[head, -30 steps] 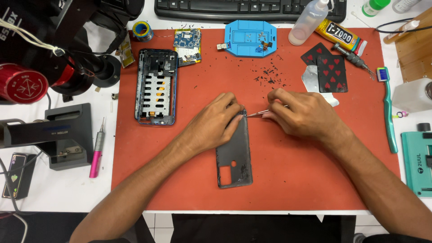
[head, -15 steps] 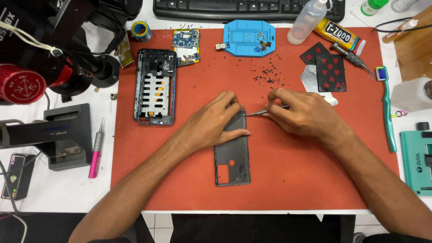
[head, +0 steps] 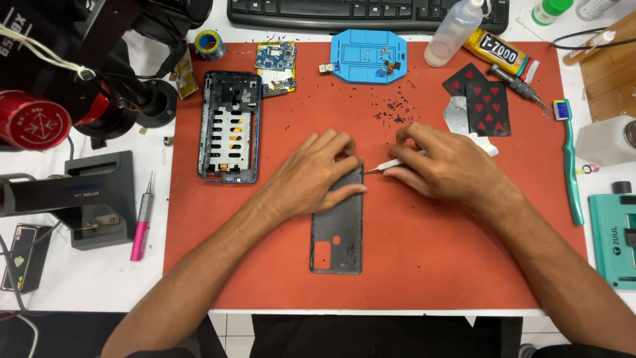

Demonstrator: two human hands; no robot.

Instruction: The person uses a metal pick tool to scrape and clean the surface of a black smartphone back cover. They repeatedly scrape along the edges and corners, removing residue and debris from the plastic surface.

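A dark grey phone back cover (head: 338, 235) lies lengthwise on the red work mat (head: 430, 265), inner side up. My left hand (head: 317, 174) presses flat on its upper end, fingers spread over the top edge. My right hand (head: 445, 166) grips thin metal tweezers (head: 387, 165), whose tip touches the cover's top right corner beside my left fingertips. Small black flakes (head: 396, 109) are scattered on the mat behind my hands.
An opened phone frame (head: 230, 126) lies at the mat's left, a circuit board (head: 276, 66) and a blue repair jig (head: 368, 56) behind. A glue tube (head: 500, 53), squeeze bottle (head: 455, 32), playing cards (head: 482, 99), a teal toothbrush (head: 570, 159), pink screwdriver (head: 142, 219) and microscope stand (head: 73, 99) surround.
Both hands stay in nearly the same place. The tweezers' tip has shifted slightly along the cover's top right corner.
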